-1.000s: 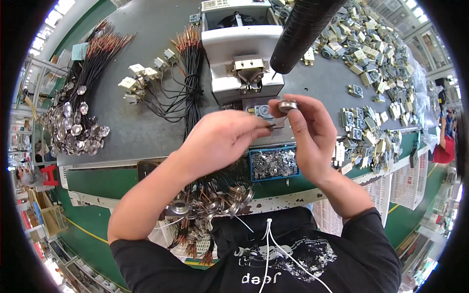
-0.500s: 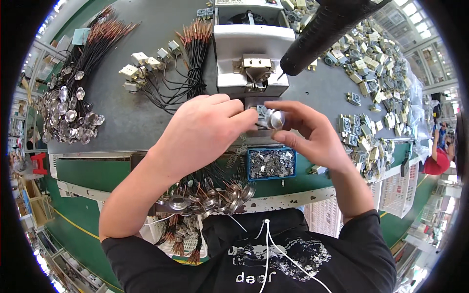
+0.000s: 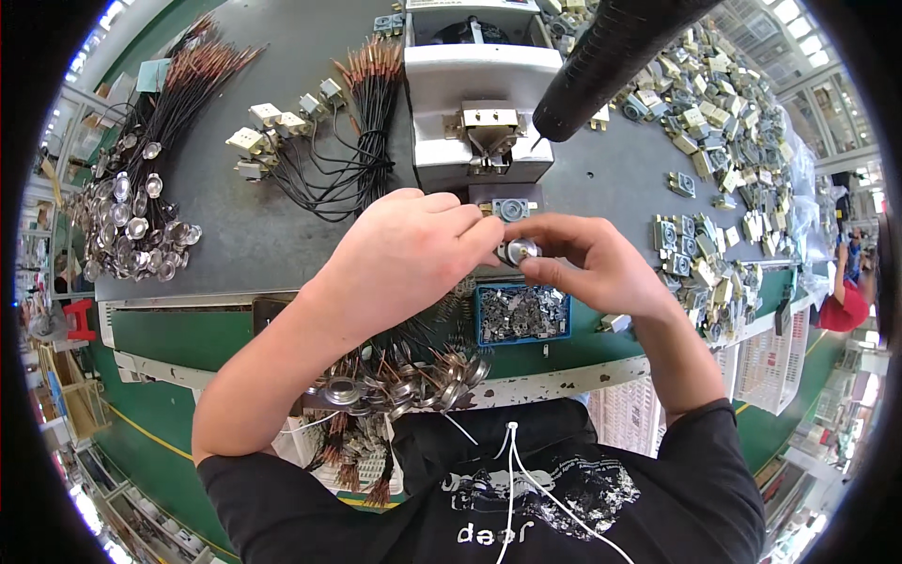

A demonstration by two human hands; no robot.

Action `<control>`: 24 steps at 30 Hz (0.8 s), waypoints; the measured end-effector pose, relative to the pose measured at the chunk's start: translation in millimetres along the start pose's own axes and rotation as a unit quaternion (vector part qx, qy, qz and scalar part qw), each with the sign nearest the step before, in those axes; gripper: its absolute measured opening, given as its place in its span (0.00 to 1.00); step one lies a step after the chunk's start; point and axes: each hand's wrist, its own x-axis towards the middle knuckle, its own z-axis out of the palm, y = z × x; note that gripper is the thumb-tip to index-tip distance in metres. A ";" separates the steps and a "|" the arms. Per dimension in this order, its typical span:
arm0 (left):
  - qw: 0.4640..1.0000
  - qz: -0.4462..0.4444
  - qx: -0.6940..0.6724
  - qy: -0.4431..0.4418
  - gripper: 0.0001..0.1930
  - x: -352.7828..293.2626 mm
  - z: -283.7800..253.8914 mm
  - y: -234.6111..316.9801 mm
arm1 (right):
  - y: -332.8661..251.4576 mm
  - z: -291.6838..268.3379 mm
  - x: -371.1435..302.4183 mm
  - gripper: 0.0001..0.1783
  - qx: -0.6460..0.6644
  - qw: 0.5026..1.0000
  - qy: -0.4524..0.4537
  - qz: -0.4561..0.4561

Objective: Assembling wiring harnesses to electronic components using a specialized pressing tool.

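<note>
In front of me, my right hand [image 3: 597, 268] is closed, with thumb and fingers holding a small round silver metal cap [image 3: 521, 250]. Close against its left side, my left hand [image 3: 413, 249] is pinched shut; what lies between its fingertips is hidden. Just beyond the fingertips, a grey and cream switch block [image 3: 511, 210] sits on a dark base at the front of a white bench machine [image 3: 484, 80]. Below the hands stands a blue tray [image 3: 480, 320] of small metal clips. Several round metal caps on black wires [image 3: 404, 381] hang by the bench's near edge.
Black wires with copper-coloured ends [image 3: 376, 122] lie bundled left of the machine, near cream blocks [image 3: 249, 141]. Another wire bundle [image 3: 141, 207] with silver caps lies far left. Loose switch blocks [image 3: 705, 122] pile up on the right. A thick black rod [image 3: 611, 70] slants in overhead.
Both hands have come slightly nearer to me, uncovering the switch block. The round metal cap has turned in my right fingers, so that a different side shows.
</note>
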 end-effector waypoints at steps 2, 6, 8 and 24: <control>1.000 0.010 -0.001 -0.012 0.12 0.4 1.0 0.1 | 1.1 -2.6 -0.8 0.23 0.024 1.000 -0.013 0.016; 0.992 -0.013 -0.051 -0.114 0.14 5.3 -17.9 6.6 | 5.7 -10.2 -17.6 0.24 -0.050 0.991 0.062 -0.104; 0.983 0.007 -0.060 -0.174 0.16 5.2 -17.6 3.8 | 5.4 -10.5 -22.9 0.26 -0.060 0.961 0.243 -0.113; 0.949 -0.193 -0.166 -0.186 0.17 30.8 28.2 -23.8 | -62.4 -49.4 46.9 0.40 -0.071 0.711 0.492 -0.498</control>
